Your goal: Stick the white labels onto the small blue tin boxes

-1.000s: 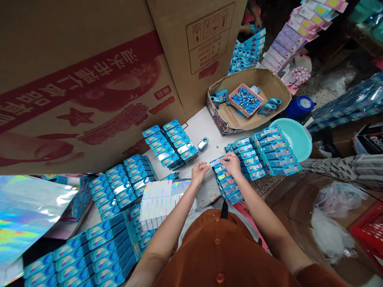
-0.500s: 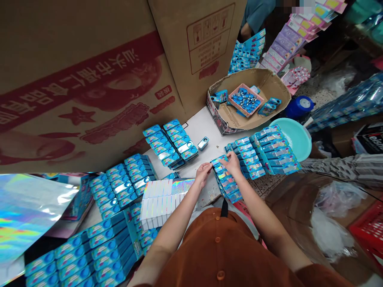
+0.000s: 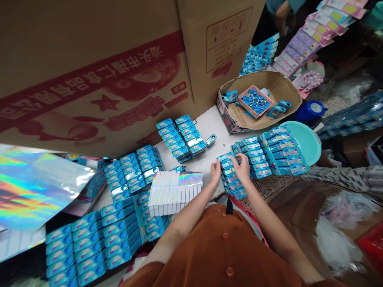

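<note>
My left hand and my right hand both grip the upper end of a slanted row of blue rectangular tins. The left hand's fingers press against the row's left side, and the right hand's fingers lie across its top tins. Just left of my left hand stands a block of white holographic-edged cards. Further blue tins lie in neat rows on the white table, and one lone open tin sits beside them.
Large printed cardboard cartons wall off the far left. A holographic sheet lies at left. Beyond the table, a cardboard tray holds a pink box of blue parts. A teal basin stands at right. A co-worker's hand shows at the top.
The whole view has shifted as my head turned. My left hand has moved from just beside the tin row onto it, closer to my right hand.
</note>
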The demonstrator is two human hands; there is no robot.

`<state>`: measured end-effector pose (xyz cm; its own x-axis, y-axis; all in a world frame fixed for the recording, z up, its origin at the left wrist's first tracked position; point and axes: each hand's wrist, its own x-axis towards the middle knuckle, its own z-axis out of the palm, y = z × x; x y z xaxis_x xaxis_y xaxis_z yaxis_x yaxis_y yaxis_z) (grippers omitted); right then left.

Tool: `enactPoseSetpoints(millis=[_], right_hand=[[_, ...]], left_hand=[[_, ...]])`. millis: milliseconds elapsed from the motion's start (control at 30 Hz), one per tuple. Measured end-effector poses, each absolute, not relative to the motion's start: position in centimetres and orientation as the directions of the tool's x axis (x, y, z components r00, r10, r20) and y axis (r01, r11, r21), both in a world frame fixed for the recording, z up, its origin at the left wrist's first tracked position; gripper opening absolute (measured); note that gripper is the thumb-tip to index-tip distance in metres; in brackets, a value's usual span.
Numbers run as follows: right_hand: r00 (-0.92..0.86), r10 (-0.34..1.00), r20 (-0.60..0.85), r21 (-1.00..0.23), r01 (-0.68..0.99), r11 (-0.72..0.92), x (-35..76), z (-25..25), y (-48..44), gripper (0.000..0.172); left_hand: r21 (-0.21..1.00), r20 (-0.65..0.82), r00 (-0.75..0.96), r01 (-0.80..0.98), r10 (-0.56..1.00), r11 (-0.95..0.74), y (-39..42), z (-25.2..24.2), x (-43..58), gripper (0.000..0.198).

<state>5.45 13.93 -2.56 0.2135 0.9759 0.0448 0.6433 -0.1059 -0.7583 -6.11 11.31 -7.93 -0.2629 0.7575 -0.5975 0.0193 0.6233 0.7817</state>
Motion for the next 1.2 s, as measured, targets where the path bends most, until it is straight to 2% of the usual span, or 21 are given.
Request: enactPoseSetpoints(millis=[100,200,267,300,367,400,467,567,633,700,767,867,967,1100,1200], right_hand=[[0.191,0.977,0.099,-0.737,0.673,-0.057,5.4,-1.7,12.7,0.029],[0.168,0.97,0.176,-0.71,0.704,0.007,5.3,-0.4,11.3,0.026],[0.161,0.96,0.227,-0.691,0.722,0.042,5.3,0.5,10.1,0.024],[0.16,0.955,0.249,-0.686,0.725,0.058,5.3,1.0,9.4,0.022],[0.155,0.945,0.288,-0.685,0.723,0.09,5.1,1.8,8.0,0.02],[0.147,0.941,0.305,-0.685,0.72,0.109,5.0,2.2,7.2,0.018],[0.112,0.937,0.33,-0.684,0.713,0.156,4.6,2.7,5.5,0.015],[0.023,0.935,0.353,-0.674,0.699,0.237,3.5,3.0,3.0,0.012],[-0.046,0.938,0.343,-0.673,0.685,0.279,2.5,2.9,1.5,0.012],[-0.115,0.948,0.295,-0.687,0.664,0.295,1.5,2.8,0.1,0.014],[-0.159,0.959,0.235,-0.708,0.648,0.281,0.6,2.4,-1.1,0.016],[-0.152,0.972,0.178,-0.728,0.645,0.234,-0.1,1.7,-2.4,0.018],[-0.126,0.98,0.152,-0.741,0.642,0.198,-0.2,0.8,-3.4,0.02],[-0.13,0.986,0.109,-0.776,0.609,0.166,-0.1,-0.3,-4.0,0.022],[-0.155,0.983,0.093,-0.789,0.591,0.168,-0.6,-0.5,-3.8,0.025]], left_hand=[[0.801,-0.529,-0.231,0.182,0.817,0.57,11.0,-8.1,-7.1,0.038],[0.838,-0.456,-0.176,0.246,0.873,0.487,9.2,-7.5,-11.3,0.023],[0.849,-0.364,-0.126,0.361,0.923,0.385,7.5,-6.8,-15.4,0.025],[0.818,-0.287,-0.088,0.496,0.954,0.292,6.7,-6.4,-17.7,0.031],[0.658,-0.19,-0.075,0.73,0.979,0.184,5.2,-5.6,-22.3,0.051],[0.55,-0.178,-0.128,0.809,0.976,0.207,4.6,-5.3,-24.4,0.064],[0.36,-0.226,-0.32,0.85,0.92,0.384,3.6,-4.8,-28.1,0.087],[0.216,-0.361,-0.509,0.77,0.782,0.601,2.5,-4.6,-31.6,0.106],[0.216,-0.423,-0.52,0.737,0.742,0.641,2.0,-4.6,-32.6,0.099],[0.303,-0.451,-0.516,0.679,0.728,0.669,1.5,-4.4,-32.7,0.084],[0.471,-0.459,-0.512,0.553,0.726,0.687,0.9,-3.7,-32.3,0.069],[0.751,-0.404,-0.448,0.335,0.798,0.569,-0.5,-1.6,-32.1,0.057],[0.904,-0.308,-0.442,0.139,0.843,0.403,-2.6,1.6,-32.8,0.056],[0.954,-0.297,-0.572,-0.204,0.764,0.218,-5.4,6.3,-34.2,0.053],[0.898,-0.3,-0.654,-0.439,0.694,-0.025,-6.6,9.4,-35.7,0.046]])
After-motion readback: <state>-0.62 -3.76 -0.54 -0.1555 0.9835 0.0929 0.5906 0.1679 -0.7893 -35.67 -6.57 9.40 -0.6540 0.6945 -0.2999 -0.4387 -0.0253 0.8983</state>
